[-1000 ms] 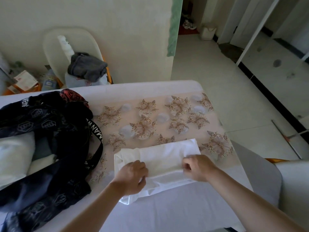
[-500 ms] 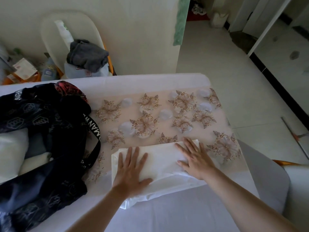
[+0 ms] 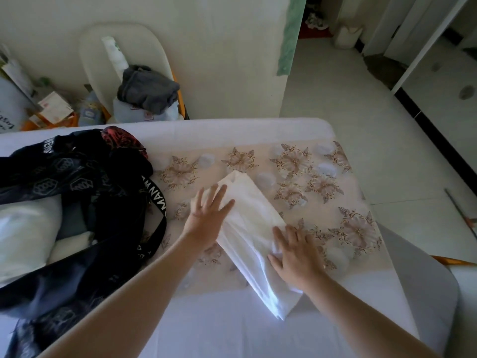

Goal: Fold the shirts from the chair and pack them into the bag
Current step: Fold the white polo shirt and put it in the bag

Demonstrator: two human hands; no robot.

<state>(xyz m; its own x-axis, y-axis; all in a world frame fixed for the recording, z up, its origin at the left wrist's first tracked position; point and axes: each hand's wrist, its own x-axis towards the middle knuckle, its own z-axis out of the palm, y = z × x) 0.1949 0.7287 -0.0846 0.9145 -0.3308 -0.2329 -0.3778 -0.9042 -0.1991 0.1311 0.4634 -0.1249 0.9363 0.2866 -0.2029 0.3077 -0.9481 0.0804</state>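
1. Bag (image 3: 85,182) lies open on the counter (image 3: 232,332) at the far left, with white folded pieces showing inside. Its mouth is turned toward the work, so the carry looks short.
2. Chair (image 3: 103,47) behind the counter holds a grey shirt (image 3: 147,89) on a pale bundle, so more folding is probably left.
3. Left hand (image 3: 206,215) lies flat, fingers straight and spread, pressing the far end of the shirt (image 3: 247,215). It grips nothing.
4. Shirt is a narrow folded strip lying slantwise on the counter, just right of the bag. I would smooth it from the middle outward, so creases are pushed out before the final fold.
5. Right hand (image 3: 294,257) rests flat on the near end, fingers straight, holding nothing. Both hands should press evenly and square the edges, then fold end over end to a size that fits the bag. A slack layer could slide and spoil the stack.
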